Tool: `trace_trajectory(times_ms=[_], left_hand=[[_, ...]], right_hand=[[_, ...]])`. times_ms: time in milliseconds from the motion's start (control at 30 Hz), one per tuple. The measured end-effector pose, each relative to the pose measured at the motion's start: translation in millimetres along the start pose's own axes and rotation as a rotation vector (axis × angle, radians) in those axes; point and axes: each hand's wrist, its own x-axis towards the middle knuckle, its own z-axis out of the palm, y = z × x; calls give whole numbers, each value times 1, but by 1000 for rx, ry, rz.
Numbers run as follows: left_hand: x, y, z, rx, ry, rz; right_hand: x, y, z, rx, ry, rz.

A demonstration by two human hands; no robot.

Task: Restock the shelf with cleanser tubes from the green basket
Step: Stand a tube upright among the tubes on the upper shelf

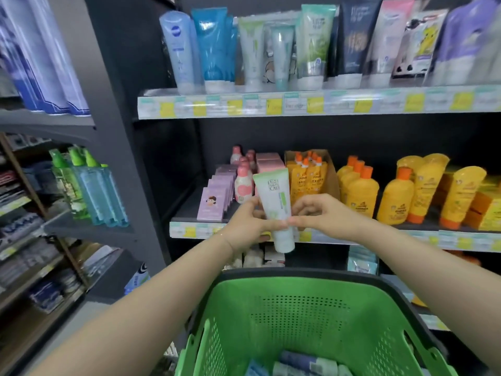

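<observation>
tube (275, 202) is up in the air, in both hands, in front of the middle shelf (189, 210) and above the green basket (298, 276).

hands: left hand (250, 221) grips the tube's lower half from 9 o'clock. right hand (317, 213) pinches the same stretch from 3 o'clock. their fingertips nearly meet across the front of the tube. neither hand is free.

axis: tube stands near upright. flat crimped green end is at 12 o'clock, leaning a little toward 11. cap end is at 6 o'clock, hanging below the hands.

target: top shelf (298, 104) lies at 12 o'clock from the hands, well apart above. tubes there stand cap down in a row. a look-alike tube (250, 50), white with a green top, stands between 11 and 12 o'clock. judgement: the move is a straight lift with no flip, as the cap already points down. the left hand sits slightly nearer that slot.

basket lies at 6 o'clock from the hands. spare tubes (306, 362) lie flat in its bottom.

writing:
- held tube: small square mark near the top and a green strip down one side, text too blurred to read.
- light-blue tube (176, 50), far left of the top shelf: round dark-blue badge, probably nivea, letters not sharp.
- dark tube (355, 36): large pale characters, unreadable.
- yellow pouches (307, 177): small script, not legible.
- shelf-edge tags are yellow and teal, no figures readable.
</observation>
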Motion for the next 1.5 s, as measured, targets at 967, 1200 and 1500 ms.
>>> trace_trajectory(times_ms=[967,1200,1500], left_hand=[[36,230,-60,47,135,344],[69,257,-81,27,254,347],[137,258,-93,46,399,391]], right_hand=[[84,-169,-92,136,451,-163],[129,-190,-106,116,506,-129],[187,-187,-119,61,514,12]])
